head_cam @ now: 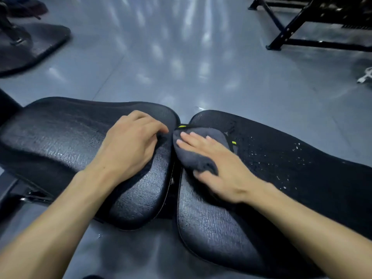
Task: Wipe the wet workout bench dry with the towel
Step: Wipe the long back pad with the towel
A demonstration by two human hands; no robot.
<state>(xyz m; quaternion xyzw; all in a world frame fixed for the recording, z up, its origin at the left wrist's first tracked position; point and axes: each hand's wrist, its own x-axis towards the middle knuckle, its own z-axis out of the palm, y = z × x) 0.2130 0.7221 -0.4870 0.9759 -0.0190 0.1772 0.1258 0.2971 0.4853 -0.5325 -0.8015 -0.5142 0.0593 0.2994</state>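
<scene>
The black workout bench lies across the view as two padded sections, a left pad (pixel 56 137) and a right pad (pixel 291 178), with a narrow gap between them. Water droplets speckle the right pad. A dark grey towel (pixel 199 156) with small yellow marks is bunched on the right pad beside the gap. My right hand (pixel 217 164) lies flat on the towel, thumb tucked under its near edge. My left hand (pixel 128 146) rests on the left pad with curled fingers at the gap, touching the towel's edge.
The grey glossy floor (pixel 181 57) stretches beyond the bench. A black machine base (pixel 30 47) sits at the far left. A black steel rack frame (pixel 302 29) stands at the far right, with a white object (pixel 365 76) on the floor near it.
</scene>
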